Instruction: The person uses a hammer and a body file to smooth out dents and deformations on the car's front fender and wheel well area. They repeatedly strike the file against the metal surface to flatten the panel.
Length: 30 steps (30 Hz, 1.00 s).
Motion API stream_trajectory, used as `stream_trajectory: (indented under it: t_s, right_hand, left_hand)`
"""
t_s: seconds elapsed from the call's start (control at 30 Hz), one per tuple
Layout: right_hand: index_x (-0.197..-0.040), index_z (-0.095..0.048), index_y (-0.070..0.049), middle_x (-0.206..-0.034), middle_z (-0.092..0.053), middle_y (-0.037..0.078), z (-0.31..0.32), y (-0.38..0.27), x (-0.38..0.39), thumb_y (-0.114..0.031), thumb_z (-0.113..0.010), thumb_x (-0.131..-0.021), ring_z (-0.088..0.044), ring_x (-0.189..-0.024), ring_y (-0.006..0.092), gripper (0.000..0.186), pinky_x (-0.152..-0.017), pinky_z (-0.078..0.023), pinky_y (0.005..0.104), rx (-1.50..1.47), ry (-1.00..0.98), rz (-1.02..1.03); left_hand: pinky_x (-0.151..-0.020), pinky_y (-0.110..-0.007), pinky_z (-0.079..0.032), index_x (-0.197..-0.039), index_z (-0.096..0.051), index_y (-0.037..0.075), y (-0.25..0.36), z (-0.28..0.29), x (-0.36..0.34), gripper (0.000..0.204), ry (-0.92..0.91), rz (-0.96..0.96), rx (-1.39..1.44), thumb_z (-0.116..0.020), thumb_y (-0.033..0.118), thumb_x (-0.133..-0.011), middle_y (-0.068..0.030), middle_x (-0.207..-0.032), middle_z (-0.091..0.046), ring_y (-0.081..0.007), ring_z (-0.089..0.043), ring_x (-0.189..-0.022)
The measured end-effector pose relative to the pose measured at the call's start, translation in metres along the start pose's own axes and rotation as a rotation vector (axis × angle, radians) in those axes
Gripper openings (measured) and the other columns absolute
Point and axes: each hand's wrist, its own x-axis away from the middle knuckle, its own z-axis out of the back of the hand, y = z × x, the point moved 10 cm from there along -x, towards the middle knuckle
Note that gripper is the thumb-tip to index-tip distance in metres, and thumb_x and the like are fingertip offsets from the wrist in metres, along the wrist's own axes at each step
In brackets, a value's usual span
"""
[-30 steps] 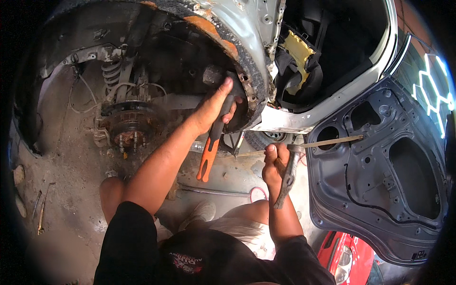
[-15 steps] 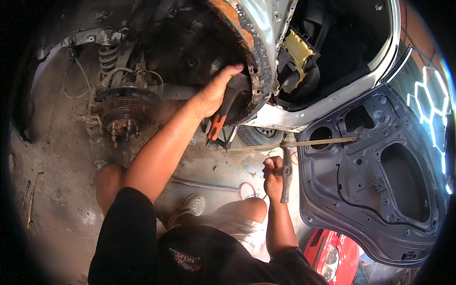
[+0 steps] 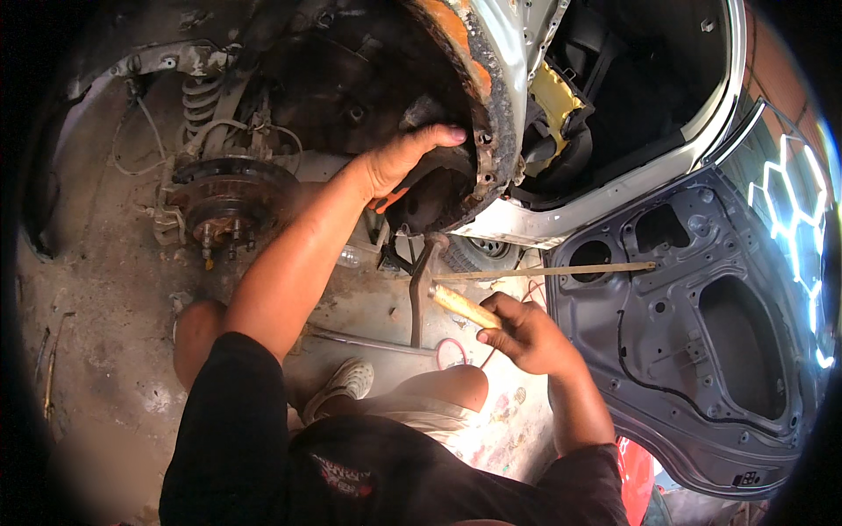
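A silver car body is seen along the upper part of the view, its door opening laid bare to a dark interior. It is bounded on the left by a wheel arch, its rim scabbed with black coating and orange patches. To the right, a dark grey door is seen with its inner side exposed. A narrow wooden strip is stretched from over the door towards the arch. A tyre is half hidden beneath the sill. Left of the arch, a rusty brake disc is exposed, with a coil spring set behind it. A hammer is held below the arch by the right hand — fingers and thumb closed round its pale wooden handle, the long metal head pointed away to the left. Whether the head touches the arch cannot be told. An orange-handled tool is gripped within the arch by the left hand — thumb stretched towards the rim, fingers mostly hidden.
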Motion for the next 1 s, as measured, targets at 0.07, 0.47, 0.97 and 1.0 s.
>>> stream_trajectory:
  t_s: [0.07, 0.47, 0.97, 1.0]
  right_hand:
    - [-0.11, -0.064, -0.004, -0.073, -0.063, 0.016, 0.011, -0.009, 0.001, -0.018, -0.076, -0.092, -0.064, -0.065, 0.0296, 0.026, -0.065, -0.048, 0.0389, 0.085, -0.032, 0.026]
    - [-0.107, -0.07, -0.005, -0.082, -0.069, 0.016, 0.096, -0.044, -0.019, -0.017, -0.076, -0.09, -0.067, -0.073, 0.0251, 0.022, -0.069, -0.05, 0.0392, 0.241, -0.169, -0.063]
    - [-0.085, -0.064, -0.002, -0.077, -0.063, 0.008, 0.017, 0.075, 0.006, -0.019, -0.077, -0.091, -0.058, -0.064, 0.0192, 0.022, -0.063, -0.048, 0.0317, -0.357, 0.794, 0.507]
    - [-0.092, -0.061, 0.0, -0.081, -0.062, 0.011, 0.005, 0.074, -0.003, -0.036, -0.063, -0.103, -0.057, -0.069, 0.0178, 0.038, -0.064, -0.046, 0.0323, -0.523, 0.794, 0.476]
  left_hand:
    - [-0.105, -0.038, -0.049, -0.125, -0.068, 0.008, -0.004, -0.005, 0.005, 0.04, 0.017, 0.016, 0.026, -0.069, 0.031, -0.093, -0.0051, -0.122, -0.071, -0.0201, -0.066, -0.113]
    - [-0.101, -0.039, -0.051, -0.125, -0.066, 0.008, -0.037, 0.001, -0.009, 0.039, -0.046, 0.151, 0.218, -0.067, 0.034, -0.095, -0.0069, -0.119, -0.072, -0.0216, -0.068, -0.112]
    - [-0.088, -0.038, -0.053, -0.126, -0.064, 0.012, -0.063, 0.028, -0.01, 0.046, -0.088, 0.207, 0.232, -0.063, 0.045, -0.093, -0.0036, -0.116, -0.071, -0.0193, -0.066, -0.106]
    - [-0.088, -0.039, -0.053, -0.126, -0.064, 0.012, -0.059, 0.027, -0.005, 0.046, 0.007, 0.171, 0.208, -0.063, 0.045, -0.093, -0.0042, -0.116, -0.071, -0.0198, -0.066, -0.105]
